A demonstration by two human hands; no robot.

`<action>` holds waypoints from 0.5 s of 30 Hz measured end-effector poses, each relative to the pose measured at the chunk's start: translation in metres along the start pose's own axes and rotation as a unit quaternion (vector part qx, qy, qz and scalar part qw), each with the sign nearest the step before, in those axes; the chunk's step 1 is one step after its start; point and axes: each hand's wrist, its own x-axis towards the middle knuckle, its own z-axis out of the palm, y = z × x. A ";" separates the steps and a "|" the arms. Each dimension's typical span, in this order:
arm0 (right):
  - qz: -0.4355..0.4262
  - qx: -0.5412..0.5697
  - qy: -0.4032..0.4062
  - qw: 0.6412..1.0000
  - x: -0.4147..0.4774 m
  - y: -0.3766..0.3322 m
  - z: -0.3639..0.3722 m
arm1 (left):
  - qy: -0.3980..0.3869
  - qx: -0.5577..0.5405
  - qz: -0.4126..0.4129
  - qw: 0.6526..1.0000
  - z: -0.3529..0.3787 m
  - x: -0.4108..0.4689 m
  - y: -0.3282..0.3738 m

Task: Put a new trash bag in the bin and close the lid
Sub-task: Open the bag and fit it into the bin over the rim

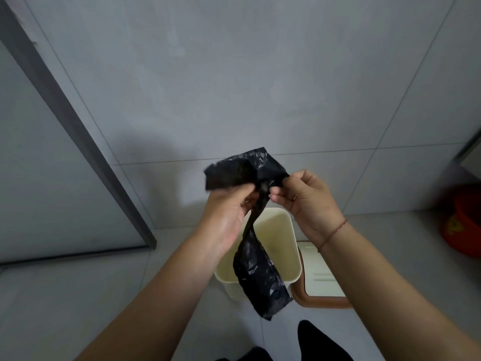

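Note:
A black trash bag [260, 277], still folded into a long strip, hangs in the air above the cream bin [292, 246]. My left hand [229, 209] and my right hand [307, 201] both pinch its crumpled upper end, close together. The bag's lower part dangles in front of the bin's open, unlined mouth. The bin's lid [322, 277], cream with a brown rim, lies on the floor to the right of the bin, touching it.
The bin stands on grey floor tiles against a grey tiled wall [234, 74]. A dark-framed glass door [52, 100] is at the left. A red-orange bucket [463, 222] sits at the far right. My dark-clad feet [320, 340] show at the bottom.

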 end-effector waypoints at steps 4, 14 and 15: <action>-0.003 -0.066 -0.006 0.998 0.001 0.006 0.001 | -0.046 0.156 -0.030 0.986 0.001 -0.005 0.000; -0.006 -0.143 0.132 0.981 0.001 0.008 0.000 | 0.245 0.196 0.117 0.942 -0.019 0.026 -0.009; -0.005 -0.138 0.154 0.978 0.001 0.008 -0.002 | 0.265 0.187 0.108 0.940 -0.023 0.029 -0.010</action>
